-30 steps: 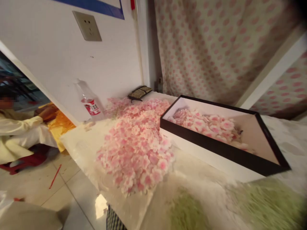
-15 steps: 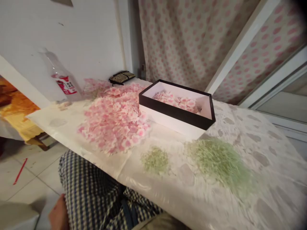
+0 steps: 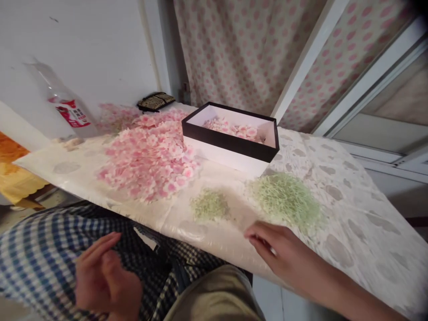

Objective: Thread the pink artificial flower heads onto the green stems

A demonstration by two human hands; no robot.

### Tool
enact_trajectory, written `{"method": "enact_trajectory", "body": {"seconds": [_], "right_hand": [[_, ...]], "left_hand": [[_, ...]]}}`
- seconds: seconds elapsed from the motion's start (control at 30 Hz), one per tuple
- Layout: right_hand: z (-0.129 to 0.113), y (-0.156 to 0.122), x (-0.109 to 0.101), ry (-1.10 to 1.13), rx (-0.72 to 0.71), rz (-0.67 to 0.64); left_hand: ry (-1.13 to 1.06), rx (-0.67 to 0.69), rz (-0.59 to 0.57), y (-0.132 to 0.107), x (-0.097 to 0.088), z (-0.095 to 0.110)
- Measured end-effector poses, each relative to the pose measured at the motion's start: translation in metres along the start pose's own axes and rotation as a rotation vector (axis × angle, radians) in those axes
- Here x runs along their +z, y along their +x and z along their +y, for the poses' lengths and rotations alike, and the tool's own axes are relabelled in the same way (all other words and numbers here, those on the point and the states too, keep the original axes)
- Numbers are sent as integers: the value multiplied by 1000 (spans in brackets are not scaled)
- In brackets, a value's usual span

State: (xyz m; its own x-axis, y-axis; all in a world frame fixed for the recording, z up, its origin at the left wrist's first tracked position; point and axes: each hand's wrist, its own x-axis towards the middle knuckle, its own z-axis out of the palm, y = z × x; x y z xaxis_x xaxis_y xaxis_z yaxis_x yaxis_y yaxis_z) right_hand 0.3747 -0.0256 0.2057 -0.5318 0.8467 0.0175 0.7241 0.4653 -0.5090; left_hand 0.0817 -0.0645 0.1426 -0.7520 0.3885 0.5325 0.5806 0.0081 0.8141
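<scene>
My right hand [image 3: 279, 252] lies on the table near its front edge, fingers together and curled slightly, just below a large pile of pale green stems [image 3: 287, 200]. A smaller green pile [image 3: 210, 205] sits to its left. My left hand [image 3: 103, 278] hovers over my checked-cloth lap, below the table edge, with fingers loosely apart and nothing in it. A big heap of pink fabric flowers [image 3: 150, 156] covers the table's left part. A black-rimmed white box [image 3: 230, 143] behind it holds more pink flowers.
A clear plastic bottle [image 3: 65, 104] with a red label stands at the table's far left by the white wall. A small dark patterned pouch [image 3: 155, 101] lies at the back. A spotted curtain [image 3: 240, 49] hangs behind. The cream tablecloth [image 3: 361, 223] extends right.
The view has swung right and down. Both my hands have come into view: the right one onto the table by the green stems, the left one above my lap.
</scene>
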Motion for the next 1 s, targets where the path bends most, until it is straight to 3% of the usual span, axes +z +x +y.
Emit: {"method": "enact_trajectory", "body": {"seconds": [0.1,0.2,0.43,0.73,1.0], "right_hand": [[4,39,13,-65,57,55],[9,52,32,-118,65,86],[15,45,50,-286,-3,189],[28,47,51,-17,-44,338],[32,44,48,44,-207,440]], "left_hand": [[-20,33,-46,-16,8,26],[-48,32,-101,-19,6,30],[-71,76,-68,-10,-5,14],[-128,80,-171,-10,-4,-4],[-62,111,-244,-9,-11,0]]}}
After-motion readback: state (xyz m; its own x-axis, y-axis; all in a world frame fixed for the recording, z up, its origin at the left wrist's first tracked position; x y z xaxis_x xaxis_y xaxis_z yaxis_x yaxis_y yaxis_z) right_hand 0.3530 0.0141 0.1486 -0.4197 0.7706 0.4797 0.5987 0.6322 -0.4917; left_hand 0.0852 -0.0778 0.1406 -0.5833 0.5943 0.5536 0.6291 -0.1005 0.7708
